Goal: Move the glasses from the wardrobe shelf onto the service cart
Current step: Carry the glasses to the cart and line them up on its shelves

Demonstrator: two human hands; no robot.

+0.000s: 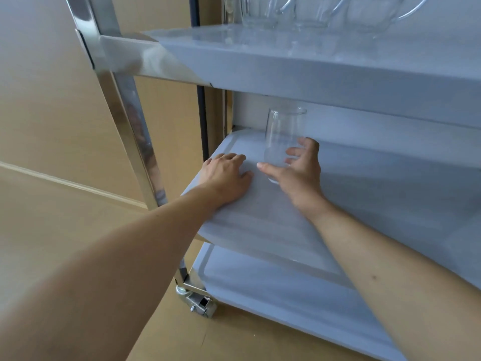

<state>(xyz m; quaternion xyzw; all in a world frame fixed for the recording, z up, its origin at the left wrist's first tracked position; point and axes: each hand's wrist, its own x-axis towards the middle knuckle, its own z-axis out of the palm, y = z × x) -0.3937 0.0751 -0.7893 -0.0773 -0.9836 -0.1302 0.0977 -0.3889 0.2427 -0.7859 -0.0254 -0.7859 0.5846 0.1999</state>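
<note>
clear glass tumbler: one piece, upright on the middle shelf of the service cart, toward that shelf's rear left corner. this is the landmark for all entries below.

right hand: i see it against the tumbler's lower right side, thumb stretched across the front of the base, fingers spread and curved behind the glass and visible through it. whether it truly grips or only cups the glass i cannot tell for certain; it reads as a loose hold.

left hand: just left of the tumbler, palm down and flat on the shelf, fingers relaxed, holding nothing, not touching the glass.

handled glass mugs: on the top shelf, directly above the tumbler; i count about three, their tops cut off by the frame edge.

bottom shelf: pale grey plastic, below the tumbler's shelf.

chrome post: left of the tumbler, running down to a caster at the floor.

tan floor: left of and below the cart.
</note>
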